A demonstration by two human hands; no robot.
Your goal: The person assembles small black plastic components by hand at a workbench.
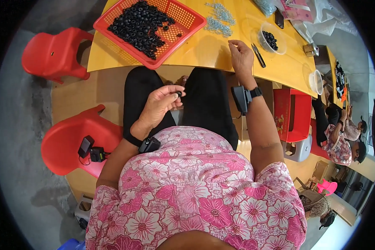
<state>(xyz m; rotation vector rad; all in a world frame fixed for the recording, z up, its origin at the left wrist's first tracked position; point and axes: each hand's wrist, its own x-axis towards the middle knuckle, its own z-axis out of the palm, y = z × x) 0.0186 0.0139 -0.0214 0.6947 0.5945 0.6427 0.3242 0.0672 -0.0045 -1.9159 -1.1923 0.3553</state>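
My left hand (160, 104) is raised over my lap, its thumb and fingers pinching a small black ring-like part (178, 93). My right hand (241, 58) is at the table's front edge with thumb and fingers drawn together; anything between the tips is too small to make out. Just beyond it lie loose piles of tiny pale-blue, shiny pieces (218, 27). A red perforated tray (187, 25) at the far left holds a heap of black ring-like parts (139, 25). To the right of my right hand, a clear bowl (281, 45) contains several similar black parts.
A dark pen-like tool (258, 55) lies on the yellow table (200, 56) beside the bowl. A phone (279, 18), a metal tin (311, 50) and plastic bags are further right. Red chairs (66, 141) stand left, one carrying small black devices. Other people work at the far right.
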